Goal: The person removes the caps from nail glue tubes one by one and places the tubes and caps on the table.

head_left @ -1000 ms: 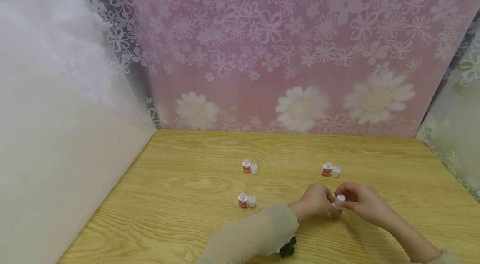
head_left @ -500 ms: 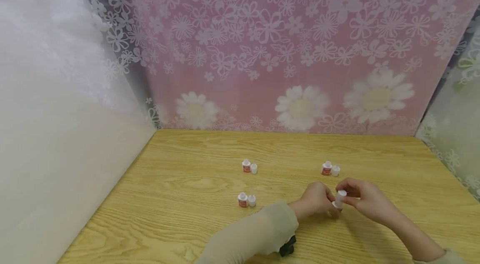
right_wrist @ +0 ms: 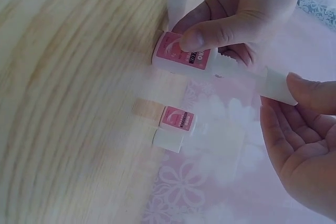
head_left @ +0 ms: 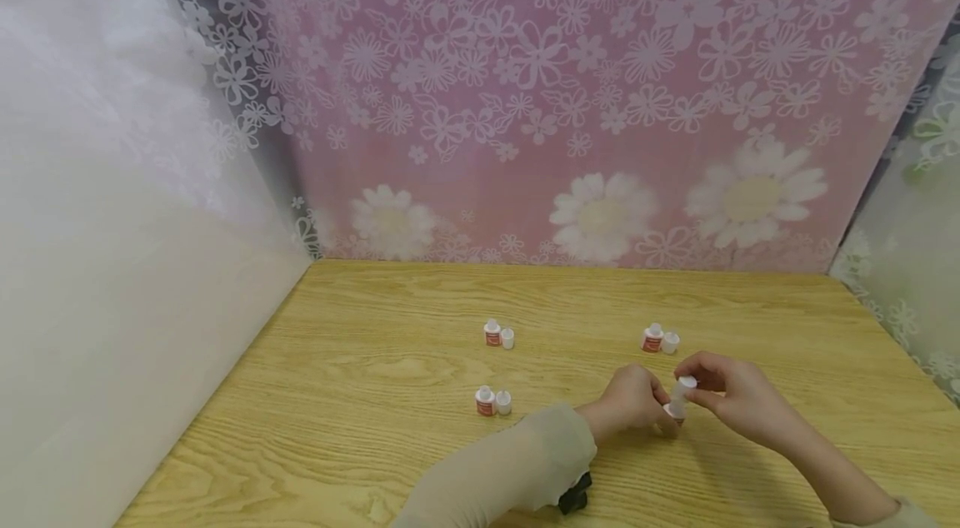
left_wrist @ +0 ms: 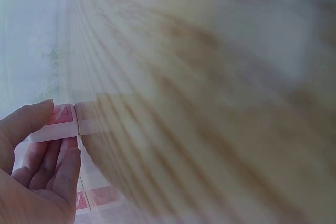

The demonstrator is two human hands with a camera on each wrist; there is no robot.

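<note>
My left hand (head_left: 632, 399) grips a small white bottle (right_wrist: 181, 53) with a pink label, thumb across the label, its base at the table. Above it, my right hand (head_left: 733, 401) pinches a white cap (right_wrist: 277, 85) between thumb and fingers. In the right wrist view, a gap separates the cap from the bottle's ridged neck (right_wrist: 226, 65), with a pale, blurred piece between them. The left wrist view shows the bottle's lower end (left_wrist: 58, 124) between thumb and fingers.
Behind my hands stands another uncapped bottle (head_left: 652, 338) with its cap (head_left: 671, 343) beside it. Further left are two similar pairs, a far bottle (head_left: 492, 335) and a nearer bottle (head_left: 485, 401). A floral curtain (head_left: 480, 95) borders the wood-grain table (head_left: 337, 395) at the back.
My right hand has raised the cap up and slightly right, off the bottle's neck. My left hand keeps its hold on the bottle in the same place.
</note>
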